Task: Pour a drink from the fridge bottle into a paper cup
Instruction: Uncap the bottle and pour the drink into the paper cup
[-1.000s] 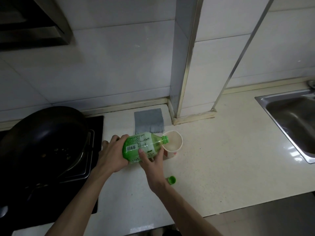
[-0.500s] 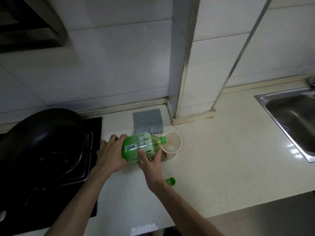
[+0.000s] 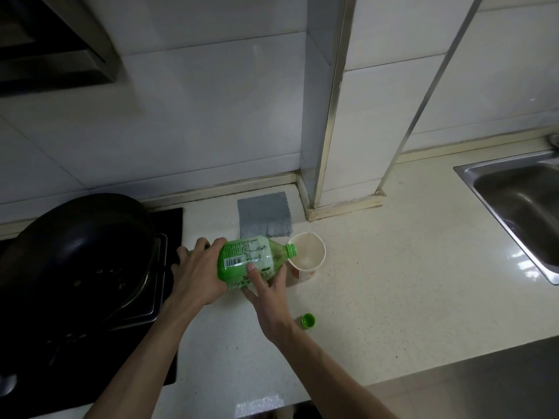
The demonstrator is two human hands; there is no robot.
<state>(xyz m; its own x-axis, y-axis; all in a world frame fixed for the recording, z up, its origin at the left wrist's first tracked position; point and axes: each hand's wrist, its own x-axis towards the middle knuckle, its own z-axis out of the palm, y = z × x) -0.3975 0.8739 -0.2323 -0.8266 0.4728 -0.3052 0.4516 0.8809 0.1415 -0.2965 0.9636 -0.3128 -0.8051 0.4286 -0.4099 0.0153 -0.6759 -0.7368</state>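
the green bottle lies almost level, long axis running left to right, its open mouth just over the near-left rim of the paper cup on the worktop. the left hand grips its base end, the right hand cradles it from below. the green cap sits near the right wrist; a grey cloth lies behind, a wok to the left. nothing blocks the pour.

You have one green bottle before you, and two hands on it: your left hand at its base, your right hand under its body. One paper cup stands at the bottle's 3 o'clock. One green cap lies at your 5 o'clock. Count one grey cloth at 12, one black pan at 9, one sink at 3.
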